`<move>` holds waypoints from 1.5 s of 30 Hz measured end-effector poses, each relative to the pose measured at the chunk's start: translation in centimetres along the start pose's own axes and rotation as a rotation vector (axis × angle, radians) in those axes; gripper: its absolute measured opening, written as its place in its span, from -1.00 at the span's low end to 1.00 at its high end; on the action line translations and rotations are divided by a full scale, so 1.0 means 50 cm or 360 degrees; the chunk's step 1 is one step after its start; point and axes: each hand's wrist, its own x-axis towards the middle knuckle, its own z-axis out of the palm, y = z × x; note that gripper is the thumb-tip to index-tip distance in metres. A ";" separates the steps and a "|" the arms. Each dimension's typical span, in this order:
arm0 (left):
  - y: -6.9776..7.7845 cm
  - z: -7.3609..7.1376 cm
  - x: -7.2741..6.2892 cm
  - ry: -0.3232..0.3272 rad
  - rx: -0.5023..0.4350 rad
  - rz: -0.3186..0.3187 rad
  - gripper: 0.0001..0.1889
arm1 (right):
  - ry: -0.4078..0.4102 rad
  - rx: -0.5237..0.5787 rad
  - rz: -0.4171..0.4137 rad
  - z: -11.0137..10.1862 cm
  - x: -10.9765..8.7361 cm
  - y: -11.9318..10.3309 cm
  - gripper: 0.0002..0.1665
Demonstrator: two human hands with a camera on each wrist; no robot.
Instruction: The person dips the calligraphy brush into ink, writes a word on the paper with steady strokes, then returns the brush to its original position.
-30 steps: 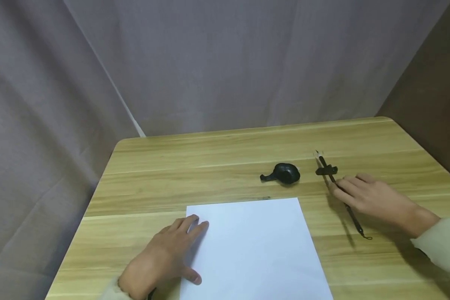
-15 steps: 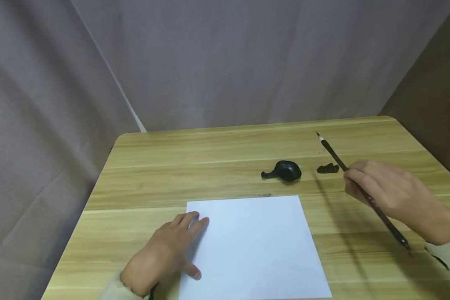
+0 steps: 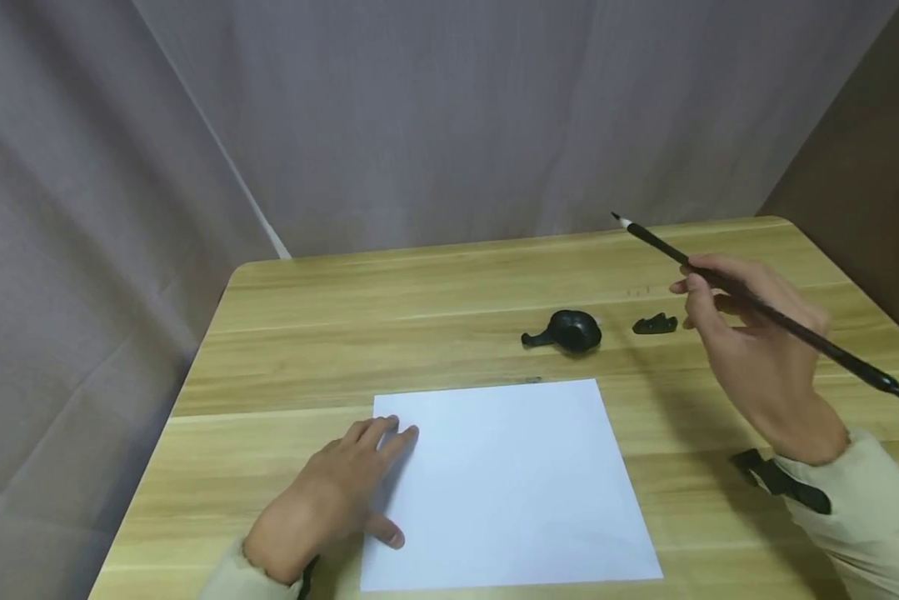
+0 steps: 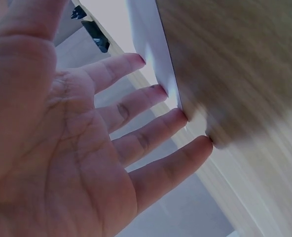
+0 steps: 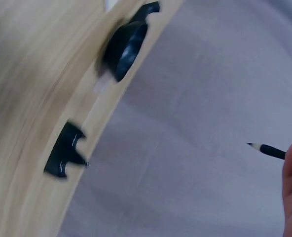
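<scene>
A brush (image 3: 786, 321) is held aloft by the right hand (image 3: 767, 358).
Its shaft is pinched between thumb and fingers above the right side of the table (image 3: 269, 333), dark tip pointed away. White paper (image 3: 516, 483) is touched at its left edge by the spread, relaxed left hand (image 3: 337, 479). Beyond, a black ladle-shaped dish (image 3: 575, 332) and notched black stand (image 3: 655, 325) are seen.

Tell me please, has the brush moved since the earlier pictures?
Yes, upward: the brush lay across the black rest; now the right hand holds it above.
</scene>
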 end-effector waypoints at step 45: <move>-0.022 -0.012 -0.026 0.0042 -0.0122 0.0037 0.31 | -0.1014 -0.0669 0.0648 0.053 0.018 0.067 -0.89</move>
